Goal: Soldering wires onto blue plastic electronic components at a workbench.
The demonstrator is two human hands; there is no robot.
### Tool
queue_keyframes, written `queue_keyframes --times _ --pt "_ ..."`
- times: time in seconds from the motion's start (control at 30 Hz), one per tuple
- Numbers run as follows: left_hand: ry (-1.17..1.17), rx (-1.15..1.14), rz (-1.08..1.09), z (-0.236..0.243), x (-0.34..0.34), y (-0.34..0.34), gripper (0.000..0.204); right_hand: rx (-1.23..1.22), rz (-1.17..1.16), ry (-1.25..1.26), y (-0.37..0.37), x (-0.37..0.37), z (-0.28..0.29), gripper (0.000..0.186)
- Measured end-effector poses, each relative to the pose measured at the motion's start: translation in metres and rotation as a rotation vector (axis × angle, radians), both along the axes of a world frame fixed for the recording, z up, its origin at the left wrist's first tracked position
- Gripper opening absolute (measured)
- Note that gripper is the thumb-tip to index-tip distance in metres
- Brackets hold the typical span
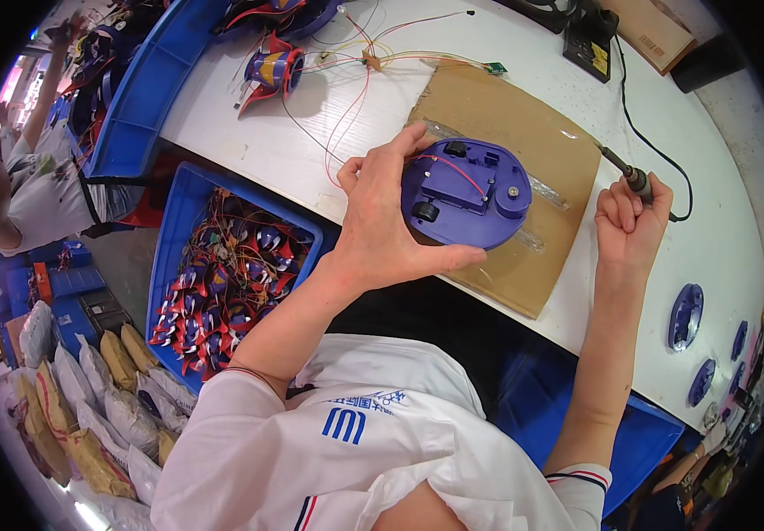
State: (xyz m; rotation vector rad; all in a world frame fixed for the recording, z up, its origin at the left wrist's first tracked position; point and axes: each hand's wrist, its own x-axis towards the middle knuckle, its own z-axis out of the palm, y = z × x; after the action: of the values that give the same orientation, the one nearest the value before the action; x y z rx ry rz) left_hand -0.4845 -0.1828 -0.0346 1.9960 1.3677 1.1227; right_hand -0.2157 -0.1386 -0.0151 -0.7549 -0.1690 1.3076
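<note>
My left hand (382, 212) grips the left side of a round purple plastic base (462, 215), which shows two black wheels, raised housings and a short red wire, over a brown cardboard sheet (537, 283) with clear tape strips. My right hand (630, 217) is closed around a soldering iron (634, 177), its tip pointing up and left beside the cardboard's right edge. To the upper left of the base, a purple, red and yellow toy part (271, 66) lies with thin wires running to a small green circuit board (495, 67).
Blue bins (307, 239) hold wired toy parts at left and top left. A black soldering station (587, 49) sits at the back. More purple shells (686, 316) lie at right on the white table (205, 106). A co-worker (32, 199) is at left, near stacked sacks (125, 416).
</note>
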Motion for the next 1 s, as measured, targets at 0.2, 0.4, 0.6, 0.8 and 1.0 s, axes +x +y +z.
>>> queue_keyframes --times 0.2,0.4,0.6,0.8,1.0 --pt "-0.026 0.050 0.037 0.003 0.004 -0.002 0.102 -0.010 -0.011 -0.006 0.001 0.000 0.000 0.019" --pt "-0.005 -0.052 -0.032 0.017 0.002 -0.012 0.063 -0.008 0.016 0.042 0.003 0.009 -0.004 0.018" --pt "0.139 0.188 0.323 0.021 -0.008 0.024 0.028 -0.013 -0.012 0.008 0.001 0.010 0.001 0.018" --pt "0.267 0.559 0.629 0.011 -0.069 0.060 0.041 -0.021 -0.008 0.007 0.001 0.009 -0.001 0.020" --pt "0.116 0.137 0.819 0.001 -0.121 0.088 0.061 0.009 0.039 0.024 0.006 0.008 -0.001 0.020"
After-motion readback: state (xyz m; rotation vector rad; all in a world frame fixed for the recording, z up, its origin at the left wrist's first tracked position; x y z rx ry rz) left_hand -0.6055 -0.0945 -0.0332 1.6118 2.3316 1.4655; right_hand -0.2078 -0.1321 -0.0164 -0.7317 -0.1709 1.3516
